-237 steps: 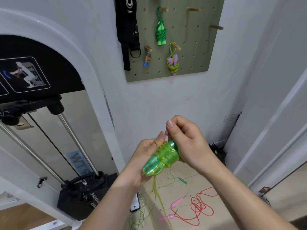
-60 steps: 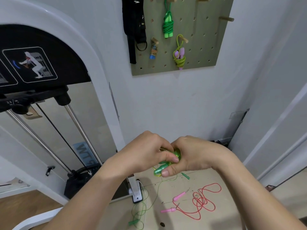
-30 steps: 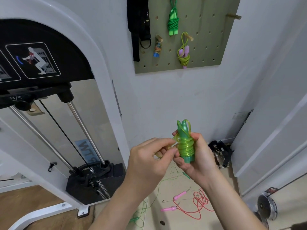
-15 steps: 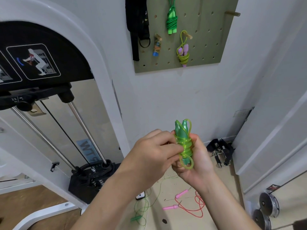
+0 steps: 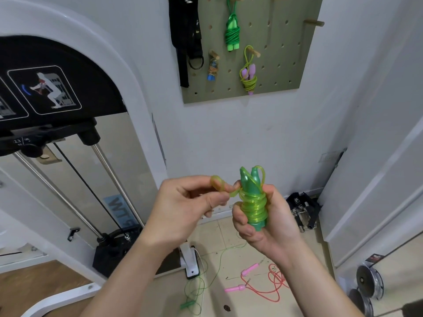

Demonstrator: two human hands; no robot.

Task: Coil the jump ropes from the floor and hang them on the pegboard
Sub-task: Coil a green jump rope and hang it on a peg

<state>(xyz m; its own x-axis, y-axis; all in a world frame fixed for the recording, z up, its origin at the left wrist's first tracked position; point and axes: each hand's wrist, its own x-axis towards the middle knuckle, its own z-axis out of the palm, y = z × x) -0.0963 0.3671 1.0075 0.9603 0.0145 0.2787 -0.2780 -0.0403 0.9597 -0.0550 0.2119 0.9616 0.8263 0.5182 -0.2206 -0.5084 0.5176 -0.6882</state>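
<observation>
While right grip (image 5: 270,227) clasps coiled green rope (image 5: 253,203) upright, left grip (image 5: 183,209) seemingly pinches its loop (image 5: 217,183)

The translucent green jump rope (image 5: 253,203) stands upright in the right hand (image 5: 274,227), wound round its paired handles, one loop drawn out leftward. A pink rope (image 5: 235,288) and a thin green rope (image 5: 188,305) sprawl on the floor; coiled ropes (image 5: 233,35) hang on the olive pegboard (image 5: 286,69)

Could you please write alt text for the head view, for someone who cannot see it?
The right hand grips a green jump rope coiled round its upright handles, while the left hand pinches its loose loop. Behind, a pegboard holds other coiled ropes; a pink rope and a thin green rope lie on the floor.
</observation>
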